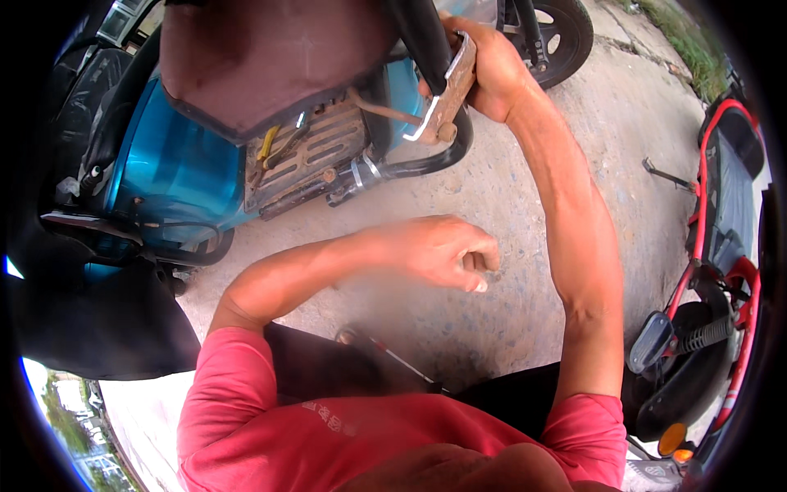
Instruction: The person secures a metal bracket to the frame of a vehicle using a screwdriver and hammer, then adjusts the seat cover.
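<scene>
A blue scooter-like vehicle (176,160) stands ahead of me. My right hand (496,70) is closed round the edge of a curved, rusty metal bracket (451,94) with a pale rim, beside a black tube. Some of its fingers are hidden behind the bracket. A bolt head (447,131) shows at the bracket's lower end. My left hand (451,252) hangs over the concrete, apart from the vehicle. Its fingers are loosely curled, with a gap between thumb and fingers, and nothing shows in it.
A yellow-handled tool (266,146) lies on the slotted metal floor plate (316,152), below a large brown panel (270,61). A black bent pipe (430,164) juts out near the bracket. A wheel (561,41) stands beyond it. On the right is a red-framed two-wheeler (701,205).
</scene>
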### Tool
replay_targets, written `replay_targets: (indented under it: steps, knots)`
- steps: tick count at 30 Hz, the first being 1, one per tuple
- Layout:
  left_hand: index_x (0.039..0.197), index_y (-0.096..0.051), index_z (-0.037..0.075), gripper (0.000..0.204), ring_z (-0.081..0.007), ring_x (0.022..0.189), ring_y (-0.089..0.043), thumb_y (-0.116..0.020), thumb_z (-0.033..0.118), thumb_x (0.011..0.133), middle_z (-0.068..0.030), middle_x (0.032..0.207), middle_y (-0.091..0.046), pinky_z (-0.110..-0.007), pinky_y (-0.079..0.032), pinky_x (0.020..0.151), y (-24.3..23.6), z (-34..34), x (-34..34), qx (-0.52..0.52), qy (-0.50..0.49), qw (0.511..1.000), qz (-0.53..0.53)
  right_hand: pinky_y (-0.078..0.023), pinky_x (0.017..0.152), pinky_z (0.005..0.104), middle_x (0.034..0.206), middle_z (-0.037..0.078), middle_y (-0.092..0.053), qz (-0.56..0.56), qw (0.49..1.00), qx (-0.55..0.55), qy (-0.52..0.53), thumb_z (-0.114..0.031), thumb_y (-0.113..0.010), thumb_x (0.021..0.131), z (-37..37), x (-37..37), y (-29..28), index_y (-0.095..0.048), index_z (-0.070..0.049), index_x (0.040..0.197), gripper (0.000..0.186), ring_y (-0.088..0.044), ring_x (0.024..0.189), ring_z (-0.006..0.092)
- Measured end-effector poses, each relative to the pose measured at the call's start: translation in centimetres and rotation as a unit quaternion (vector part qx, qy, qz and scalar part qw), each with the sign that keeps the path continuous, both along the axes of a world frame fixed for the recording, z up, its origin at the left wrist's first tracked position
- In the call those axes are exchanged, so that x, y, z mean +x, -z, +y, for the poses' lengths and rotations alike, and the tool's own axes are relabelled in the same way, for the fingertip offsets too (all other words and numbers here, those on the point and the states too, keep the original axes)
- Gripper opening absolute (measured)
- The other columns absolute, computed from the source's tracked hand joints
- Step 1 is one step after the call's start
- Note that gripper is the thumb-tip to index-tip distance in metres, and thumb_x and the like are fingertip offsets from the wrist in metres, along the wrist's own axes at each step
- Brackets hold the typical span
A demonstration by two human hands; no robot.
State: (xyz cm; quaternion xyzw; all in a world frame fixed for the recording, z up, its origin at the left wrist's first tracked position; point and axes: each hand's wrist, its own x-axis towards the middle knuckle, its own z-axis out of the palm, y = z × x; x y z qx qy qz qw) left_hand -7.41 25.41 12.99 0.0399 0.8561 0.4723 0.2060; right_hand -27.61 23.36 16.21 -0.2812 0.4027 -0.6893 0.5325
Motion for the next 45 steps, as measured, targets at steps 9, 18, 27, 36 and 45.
replay_targets:
  steps: [9,18,27,36,45]
  knots:
    - [0.116,-0.068,0.002,0.036,-0.0306,0.098,-0.068,-0.069,0.025,0.089,-0.0155,0.109,-0.071,-0.042,-0.053,0.09,-11.8,-6.4,2.7,-0.109,-0.406,0.901,0.106,-0.058,0.07,0.0384,0.086,0.009,-0.065,-0.023,0.998,0.057,-0.015,-0.044,-0.05,0.103,-0.2,0.0,-0.1,-0.063,-0.002,0.1,0.045,-0.065,0.075,0.0216]
    - [0.138,-0.046,0.0,0.063,-0.0335,0.127,-0.053,-0.072,0.026,0.087,-0.0217,0.14,-0.05,-0.044,-0.042,0.107,-13.3,-3.7,-0.8,-0.189,-0.572,0.752,0.269,-0.051,0.068,0.0374,0.089,0.011,-0.064,-0.018,0.995,0.088,-0.033,-0.046,-0.05,0.102,0.0,-0.8,0.9,-0.064,0.0,0.103,0.048,-0.063,0.077,0.0225]
    - [0.147,-0.022,-0.006,0.1,-0.0338,0.136,-0.046,-0.084,0.024,0.075,-0.0252,0.143,-0.045,-0.043,-0.037,0.114,-10.0,-2.3,-1.3,-0.124,-0.575,0.762,0.27,-0.046,0.075,0.037,0.093,0.01,-0.064,0.0,0.994,0.104,-0.034,-0.046,-0.049,0.1,0.6,0.2,-1.7,-0.066,0.004,0.105,0.053,-0.06,0.083,0.0207]
    - [0.15,-0.018,-0.005,0.111,-0.0329,0.135,-0.044,-0.087,0.028,0.069,-0.0259,0.145,-0.041,-0.041,-0.04,0.111,-9.6,-1.8,-4.9,-0.1,-0.62,0.74,0.239,-0.045,0.079,0.0356,0.096,0.01,-0.065,0.012,0.995,0.097,-0.029,-0.042,-0.05,0.101,0.4,-0.8,-1.4,-0.067,0.004,0.103,0.049,-0.057,0.087,0.021]
    - [0.14,-0.028,-0.007,0.098,-0.0289,0.121,-0.052,-0.086,0.028,0.07,-0.0206,0.129,-0.049,-0.04,-0.043,0.105,-7.3,-2.8,-4.9,-0.189,-0.614,0.707,0.297,-0.045,0.076,0.031,0.094,0.004,-0.057,0.058,0.991,0.029,-0.121,-0.031,-0.051,0.102,-0.9,-1.6,-0.1,-0.062,-0.004,0.103,0.029,-0.052,0.086,0.0148]
